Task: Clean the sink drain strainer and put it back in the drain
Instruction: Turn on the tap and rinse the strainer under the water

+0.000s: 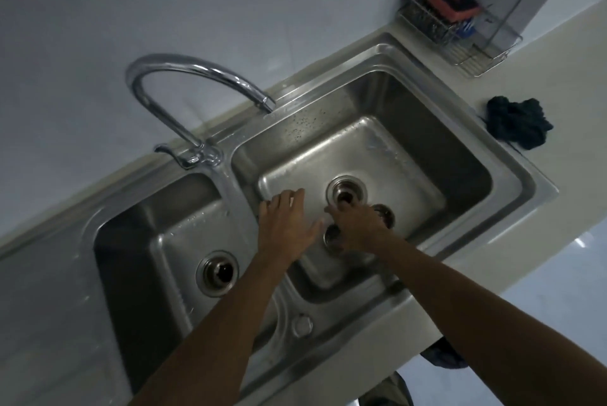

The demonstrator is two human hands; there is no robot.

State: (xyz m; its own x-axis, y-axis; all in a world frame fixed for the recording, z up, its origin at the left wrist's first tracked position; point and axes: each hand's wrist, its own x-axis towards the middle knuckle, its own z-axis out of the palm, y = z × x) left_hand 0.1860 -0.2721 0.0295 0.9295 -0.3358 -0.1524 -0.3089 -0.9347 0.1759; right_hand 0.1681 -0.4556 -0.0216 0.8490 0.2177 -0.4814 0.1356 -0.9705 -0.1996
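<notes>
The right basin [460, 156] of a steel double sink has a round drain [346, 190] with a dark open hole. My right hand [359, 228] is down in this basin, its bunched fingertips at the drain's near rim. Two round metal strainer-like pieces lie on the basin floor, half hidden under that hand: one at its left [331, 237], one at its right [387, 213]. I cannot tell whether the fingers grip anything. My left hand [289, 220] rests flat on the basin floor to the left of the drain, fingers spread, holding nothing.
The left basin [138, 241] has its own drain [217, 272]. A curved chrome tap [197, 77] arches over the divider, with no water running. A dark cloth [517, 124] lies on the counter at the right, and a wire rack [460, 27] with sponges stands in the far corner.
</notes>
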